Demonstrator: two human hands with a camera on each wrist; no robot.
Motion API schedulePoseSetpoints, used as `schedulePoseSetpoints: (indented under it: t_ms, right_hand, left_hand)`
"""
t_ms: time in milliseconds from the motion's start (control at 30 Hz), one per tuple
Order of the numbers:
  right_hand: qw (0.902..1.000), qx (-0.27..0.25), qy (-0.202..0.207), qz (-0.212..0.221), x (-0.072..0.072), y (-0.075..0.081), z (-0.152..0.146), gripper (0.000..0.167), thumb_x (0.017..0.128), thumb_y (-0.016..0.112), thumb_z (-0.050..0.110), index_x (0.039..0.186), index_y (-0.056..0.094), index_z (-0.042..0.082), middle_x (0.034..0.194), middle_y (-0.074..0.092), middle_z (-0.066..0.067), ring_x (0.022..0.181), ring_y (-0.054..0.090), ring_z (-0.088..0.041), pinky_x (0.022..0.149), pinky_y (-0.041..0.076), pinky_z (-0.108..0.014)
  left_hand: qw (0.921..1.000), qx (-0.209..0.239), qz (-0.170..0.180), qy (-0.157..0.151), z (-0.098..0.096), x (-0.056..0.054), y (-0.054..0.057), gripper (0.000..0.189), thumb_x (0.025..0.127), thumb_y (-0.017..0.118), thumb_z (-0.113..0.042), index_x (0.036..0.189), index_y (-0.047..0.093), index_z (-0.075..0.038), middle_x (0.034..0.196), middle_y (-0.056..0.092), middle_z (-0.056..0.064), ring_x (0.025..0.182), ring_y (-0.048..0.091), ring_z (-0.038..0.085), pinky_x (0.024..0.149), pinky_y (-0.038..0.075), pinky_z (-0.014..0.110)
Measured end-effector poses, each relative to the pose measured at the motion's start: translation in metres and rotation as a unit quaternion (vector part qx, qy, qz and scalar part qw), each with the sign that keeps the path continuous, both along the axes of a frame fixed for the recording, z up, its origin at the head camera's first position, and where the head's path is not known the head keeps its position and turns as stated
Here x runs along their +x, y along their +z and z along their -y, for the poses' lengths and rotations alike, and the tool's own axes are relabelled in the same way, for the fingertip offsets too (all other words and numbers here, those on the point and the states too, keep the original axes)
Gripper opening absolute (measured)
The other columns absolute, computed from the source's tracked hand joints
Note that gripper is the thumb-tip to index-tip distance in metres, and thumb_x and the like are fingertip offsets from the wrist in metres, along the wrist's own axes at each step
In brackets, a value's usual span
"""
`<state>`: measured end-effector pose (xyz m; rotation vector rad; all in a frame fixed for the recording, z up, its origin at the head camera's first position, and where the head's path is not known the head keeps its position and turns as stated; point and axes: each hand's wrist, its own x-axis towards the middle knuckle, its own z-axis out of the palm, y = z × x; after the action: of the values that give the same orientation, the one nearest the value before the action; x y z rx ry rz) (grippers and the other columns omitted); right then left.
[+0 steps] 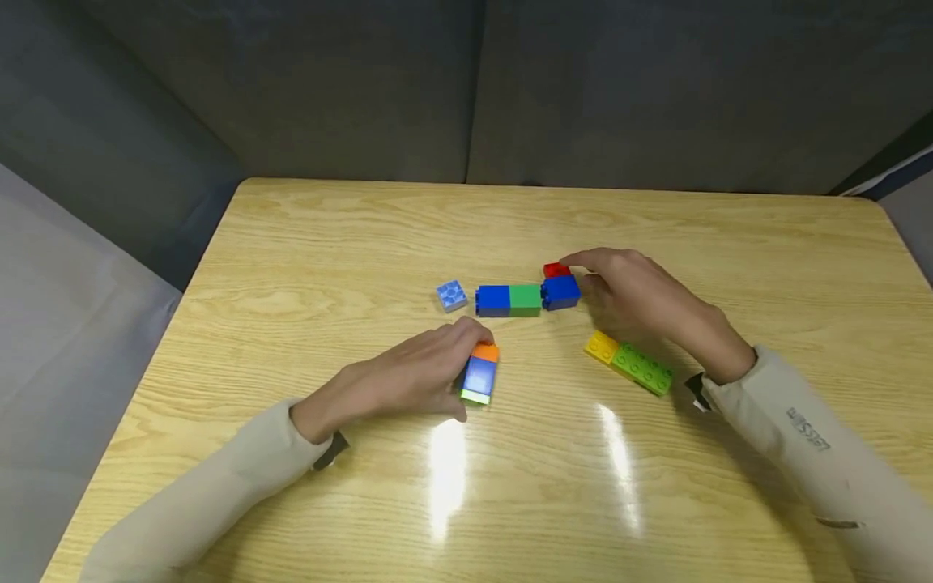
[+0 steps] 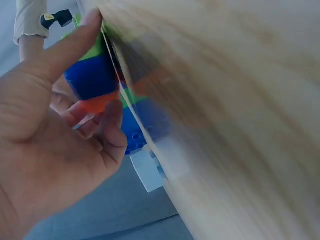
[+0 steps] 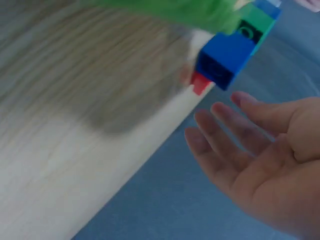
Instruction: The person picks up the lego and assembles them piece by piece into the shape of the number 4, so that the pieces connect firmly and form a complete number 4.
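My left hand is around a short stack of orange, blue and green toy building bricks. Its fingers curl at the orange end, while the thumb stretches along toward the green end. Over on the right, my right hand reaches past a blue brick, the index fingertip right at a small red brick. In the right wrist view its loosely bent fingers hold nothing. A joined blue and green pair lies just left of the blue brick.
A pale blue square brick lies left of the row. Yellow and lime-green bricks, joined in a bar, lie in front of my right hand. The wooden table ends at dark panels along its far side.
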<state>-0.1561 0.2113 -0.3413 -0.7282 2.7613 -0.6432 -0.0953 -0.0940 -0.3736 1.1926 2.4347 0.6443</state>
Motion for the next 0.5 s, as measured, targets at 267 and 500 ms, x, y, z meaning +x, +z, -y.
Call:
schedulePoseSetpoints:
  t_ms: [267,500]
  right_hand:
    - [0.9974,0.009,0.068,0.020,-0.014,-0.012,-0.007,0.054,0.100,0.056,-0.011,0.153,0.050,0.003,0.158,0.042,-0.025,0.135,0.052,-0.046,0.101,0.051,-0.058]
    - [0.9949,0.014,0.094,0.032,-0.020,-0.016,-0.005,0.055,0.101,0.060,-0.007,0.154,0.048,0.004,0.159,0.040,-0.026,0.138,0.047,-0.048,0.107,0.044,-0.063]
  left_hand:
    - [0.9987,0.038,0.028,0.018,0.001,-0.012,0.009,0.091,0.088,0.084,-0.046,0.150,0.037,0.001,0.145,0.043,0.012,0.123,0.047,0.023,0.108,0.044,0.037]
    - [0.9939,0.034,-0.080,0.067,-0.007,-0.032,0.017,0.059,0.102,0.070,-0.029,0.149,0.046,-0.002,0.148,0.048,0.011,0.131,0.046,0.025,0.112,0.039,0.043]
